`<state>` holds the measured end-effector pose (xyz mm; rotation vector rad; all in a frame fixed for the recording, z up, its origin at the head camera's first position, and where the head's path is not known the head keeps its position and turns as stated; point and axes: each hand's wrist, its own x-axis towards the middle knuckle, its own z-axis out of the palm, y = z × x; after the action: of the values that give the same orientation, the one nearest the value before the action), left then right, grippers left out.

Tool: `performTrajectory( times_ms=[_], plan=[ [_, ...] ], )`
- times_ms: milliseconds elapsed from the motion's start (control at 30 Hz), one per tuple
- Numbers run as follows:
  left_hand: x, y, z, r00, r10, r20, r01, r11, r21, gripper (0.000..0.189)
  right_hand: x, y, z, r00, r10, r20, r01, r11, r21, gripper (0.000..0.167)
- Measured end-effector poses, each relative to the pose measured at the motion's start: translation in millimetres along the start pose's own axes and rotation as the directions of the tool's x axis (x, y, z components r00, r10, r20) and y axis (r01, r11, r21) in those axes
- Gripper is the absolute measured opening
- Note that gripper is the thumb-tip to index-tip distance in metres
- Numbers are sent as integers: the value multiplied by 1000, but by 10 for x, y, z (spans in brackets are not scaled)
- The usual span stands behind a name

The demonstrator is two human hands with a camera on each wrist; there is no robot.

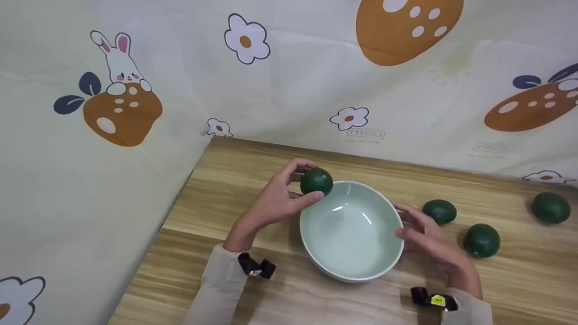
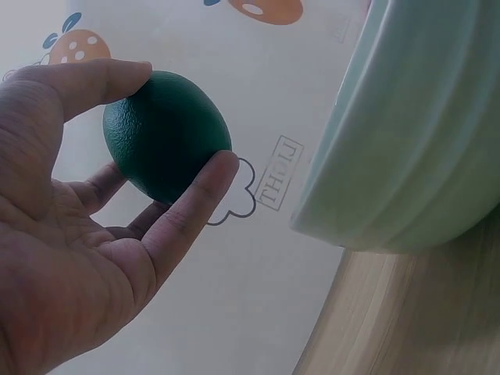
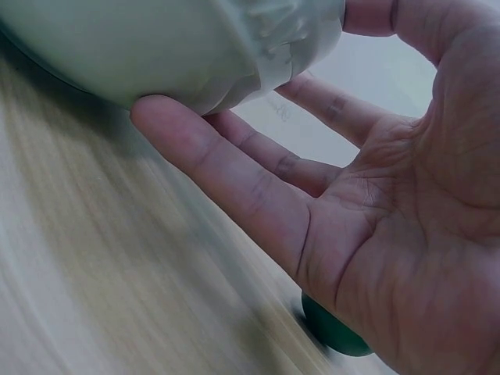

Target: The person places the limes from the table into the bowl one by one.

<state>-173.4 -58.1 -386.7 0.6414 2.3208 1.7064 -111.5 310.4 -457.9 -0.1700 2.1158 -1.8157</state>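
Observation:
My left hand [image 1: 285,192] holds a dark green avocado [image 1: 317,182] between thumb and fingers, at the upper left rim of a pale green bowl [image 1: 352,230]. The left wrist view shows the avocado [image 2: 166,137] gripped at its ends, with the bowl's ribbed outer wall [image 2: 406,141] to its right. Nothing lies inside the bowl. On the other side, my right hand [image 1: 429,237] grips the bowl, its thumb over the rim and its fingers along the outside. Those fingers [image 3: 226,168] press against the lower outer wall in the right wrist view.
Right of the bowl lie two avocados, a nearer one [image 1: 482,240] and one behind my right hand [image 1: 439,212]. A further avocado [image 1: 550,208] sits at the far right. The wooden table [image 1: 216,180] ends at a printed cloth [image 1: 289,90] behind and to the left.

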Motion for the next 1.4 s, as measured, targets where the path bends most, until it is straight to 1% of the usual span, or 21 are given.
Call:
performTrajectory(
  times_ms=[100,300,500,633,733,867,1033,1167,1300,1400],
  plan=[
    [3,-4,10,1000,2,-1,-2,1000,1,58,13,-8,6,1000,6,1,-6,1000,-2,64],
    [4,-1,49,1000,9,25,-9,1000,6,59,8,-2,-2,1000,11,-8,-11,1000,-10,63],
    [0,11,80,999,19,26,-19,1000,15,58,16,-6,4,1000,5,-5,-5,1000,-12,63],
    [3,14,105,999,22,32,-23,999,24,58,12,-23,24,999,33,-22,-33,999,-24,64],
    [2,12,120,999,28,36,-29,999,35,58,12,-12,26,1000,19,-17,-20,999,-27,63],
    [3,18,138,999,33,41,-34,999,38,58,17,12,8,1000,-20,4,20,1000,-22,62],
    [6,32,165,998,31,50,-34,998,44,58,19,14,3,1000,-20,7,20,1000,-16,61],
    [4,49,187,996,52,66,-55,997,53,58,18,12,7,1000,-24,5,24,1000,-16,61],
    [-1,69,210,995,66,75,-73,994,84,57,18,6,12,1000,-20,2,20,1000,-14,62],
    [-8,74,227,995,62,75,-70,991,110,56,16,5,12,1000,-11,2,11,1000,-18,63]
  ],
)
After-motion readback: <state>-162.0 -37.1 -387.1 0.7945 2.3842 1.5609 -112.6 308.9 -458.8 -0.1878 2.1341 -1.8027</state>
